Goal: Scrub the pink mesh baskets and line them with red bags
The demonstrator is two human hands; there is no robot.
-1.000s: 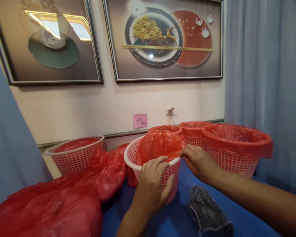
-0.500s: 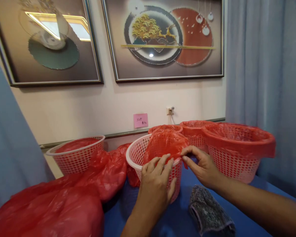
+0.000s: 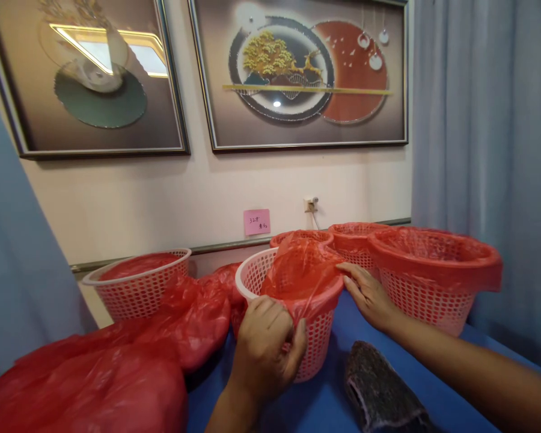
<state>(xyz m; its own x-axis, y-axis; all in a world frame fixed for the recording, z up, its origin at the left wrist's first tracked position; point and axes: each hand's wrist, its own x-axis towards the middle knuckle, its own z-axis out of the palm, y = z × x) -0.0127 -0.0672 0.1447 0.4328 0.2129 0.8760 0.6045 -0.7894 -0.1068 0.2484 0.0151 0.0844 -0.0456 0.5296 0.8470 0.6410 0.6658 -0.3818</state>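
A white perforated plastic basket (image 3: 245, 282) stands in the middle, with a red plastic bag (image 3: 293, 273) partly inside it. Along the front and right, the bag folds over the rim, while the left rim is bare white. My left hand (image 3: 268, 346) is closed at the front rim, its curled fingers gripping the bag's edge. At the right rim my right hand (image 3: 367, 293) pinches the bag between thumb and fingers. Below that hand, a dark grey cloth (image 3: 383, 385) lies crumpled on the blue tabletop (image 3: 329, 403).
Another lined basket (image 3: 433, 288) stands at right, and two more lined baskets, one being this far basket (image 3: 358, 240), sit against the wall. A white-rimmed basket (image 3: 135, 294) is at left, behind a heap of red bags (image 3: 117, 367). Curtains (image 3: 469, 150) hang at right.
The bag's edge has come over the front and right rim. My left hand has curled and moved down-left; my right hand has shifted slightly right along the rim.
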